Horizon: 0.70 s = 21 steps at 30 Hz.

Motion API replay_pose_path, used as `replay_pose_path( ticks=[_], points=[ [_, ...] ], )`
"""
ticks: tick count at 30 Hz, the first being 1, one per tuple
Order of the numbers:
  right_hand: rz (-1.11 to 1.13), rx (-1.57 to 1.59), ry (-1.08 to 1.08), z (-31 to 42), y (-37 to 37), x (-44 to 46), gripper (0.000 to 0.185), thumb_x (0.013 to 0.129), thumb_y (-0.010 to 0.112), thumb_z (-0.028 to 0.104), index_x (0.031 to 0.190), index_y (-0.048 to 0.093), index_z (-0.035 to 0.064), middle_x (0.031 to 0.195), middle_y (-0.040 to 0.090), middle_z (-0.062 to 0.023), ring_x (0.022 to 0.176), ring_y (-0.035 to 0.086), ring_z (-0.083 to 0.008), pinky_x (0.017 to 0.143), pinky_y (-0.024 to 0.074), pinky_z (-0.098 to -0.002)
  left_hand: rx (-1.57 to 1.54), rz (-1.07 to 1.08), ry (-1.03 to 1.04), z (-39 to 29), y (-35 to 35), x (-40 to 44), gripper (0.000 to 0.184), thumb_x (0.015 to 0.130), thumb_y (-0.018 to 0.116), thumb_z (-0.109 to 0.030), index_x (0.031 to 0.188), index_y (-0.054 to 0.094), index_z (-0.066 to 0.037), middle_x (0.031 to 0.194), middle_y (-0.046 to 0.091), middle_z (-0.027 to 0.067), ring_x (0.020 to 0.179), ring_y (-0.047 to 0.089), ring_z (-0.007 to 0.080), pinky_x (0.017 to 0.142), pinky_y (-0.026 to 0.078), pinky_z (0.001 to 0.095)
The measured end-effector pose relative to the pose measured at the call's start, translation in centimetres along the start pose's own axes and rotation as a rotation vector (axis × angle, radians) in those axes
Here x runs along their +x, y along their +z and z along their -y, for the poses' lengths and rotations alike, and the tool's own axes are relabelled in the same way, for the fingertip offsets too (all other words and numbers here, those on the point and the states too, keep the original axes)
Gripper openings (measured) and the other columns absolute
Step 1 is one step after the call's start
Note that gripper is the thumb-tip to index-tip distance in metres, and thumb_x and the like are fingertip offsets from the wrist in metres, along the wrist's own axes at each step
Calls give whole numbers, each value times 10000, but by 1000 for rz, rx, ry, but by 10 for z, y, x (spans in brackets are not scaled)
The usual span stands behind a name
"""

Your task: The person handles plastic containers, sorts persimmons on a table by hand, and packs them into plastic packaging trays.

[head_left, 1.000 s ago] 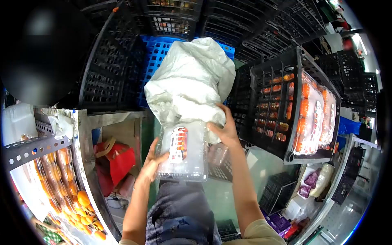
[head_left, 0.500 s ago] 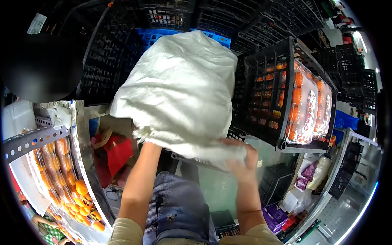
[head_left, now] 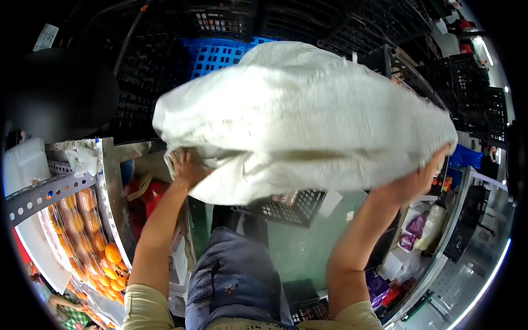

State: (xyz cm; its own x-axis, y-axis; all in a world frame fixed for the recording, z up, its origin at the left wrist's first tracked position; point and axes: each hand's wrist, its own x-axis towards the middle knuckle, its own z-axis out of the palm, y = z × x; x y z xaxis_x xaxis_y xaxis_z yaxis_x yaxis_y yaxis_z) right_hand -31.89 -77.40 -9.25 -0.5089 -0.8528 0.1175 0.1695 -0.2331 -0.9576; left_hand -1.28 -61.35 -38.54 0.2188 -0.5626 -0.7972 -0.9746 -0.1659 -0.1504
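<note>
A large white woven sack (head_left: 297, 115) stretches wide in front of me, its mouth edge folded toward my body. At the sack's near left edge, my left hand (head_left: 188, 169) has its fingers closed on the cloth. My right hand (head_left: 412, 179) is wrapped round the far right end of the sack, partly blurred by motion. Under the sack shows a black crate (head_left: 300, 209), mostly hidden by it.
Behind the sack stands a blue plastic crate (head_left: 214, 58) among stacked black crates. Packed orange fruit (head_left: 80, 212) and loose orange fruit (head_left: 113, 253) lie on a shelf at left. A metal shelf (head_left: 467, 220) with bags stands at right. A person's arm (head_left: 58, 301) shows lower left.
The sack has been spread wide to the right, now covering most of the right-hand crate with orange fruit. My right hand moved right and up; my left hand moved left and up.
</note>
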Motion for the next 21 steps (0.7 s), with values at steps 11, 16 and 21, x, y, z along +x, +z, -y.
replay_pose_path(
  ticks=[11,16,21],
  points=[
    [114,247,-448,50,91,71,440,956,434,319,1169,477,-63,1168,539,-192,1000,600,-299,777,572,-440,751,-601,-477,119,-307,-26,292,887,481,-252,1105,644,-146,1341,466,31,1352,222,269,1048,158,595],
    [-170,161,-219,21,84,46,552,935,481,422,1208,461,-58,1138,561,-145,1043,570,-225,879,493,-329,578,-822,-441,189,-328,-11,353,876,432,-175,1199,559,-109,1444,324,83,1386,150,286,1064,116,621],
    [237,-221,-52,-152,48,44,353,902,579,253,1123,570,-23,1016,624,-111,944,570,-172,840,443,-306,312,-451,-195,152,-280,15,585,803,576,-211,1348,372,-153,1500,177,103,1381,145,317,1082,166,584]
  ],
)
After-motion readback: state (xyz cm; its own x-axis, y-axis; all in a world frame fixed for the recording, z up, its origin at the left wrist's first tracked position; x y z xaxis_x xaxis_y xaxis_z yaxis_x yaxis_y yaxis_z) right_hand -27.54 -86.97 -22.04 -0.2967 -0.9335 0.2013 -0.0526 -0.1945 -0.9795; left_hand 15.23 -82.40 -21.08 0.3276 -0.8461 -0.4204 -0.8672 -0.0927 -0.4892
